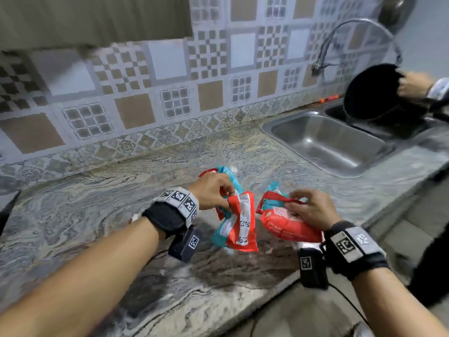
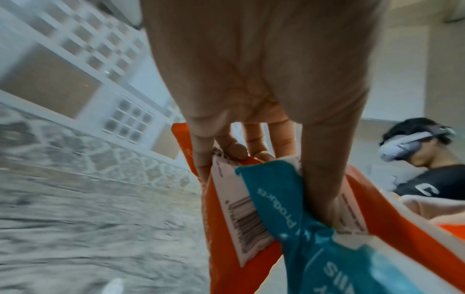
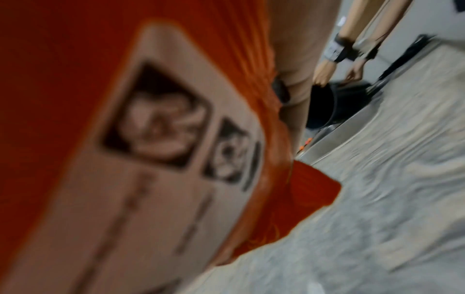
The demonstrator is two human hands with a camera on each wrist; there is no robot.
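My left hand (image 1: 213, 193) pinches the top of a red and teal packet (image 1: 239, 224) that hangs above the marbled counter (image 1: 109, 190). In the left wrist view my left hand (image 2: 254, 151) has its thumb and fingers curled round that left packet (image 2: 276, 228), which shows a white barcode label. My right hand (image 1: 308, 207) grips the crumpled top of a second red packet (image 1: 286, 224), held just above the counter's front edge. The right wrist view is filled by this second packet (image 3: 125, 159), blurred, and my right fingers are hidden there.
A steel sink (image 1: 325, 144) is set into the counter at the right, under a curved tap (image 1: 349, 35). Another person's hand (image 1: 413, 85) holds a black pot (image 1: 371, 91) over the far basin. A patterned tile wall (image 1: 170, 76) runs behind.
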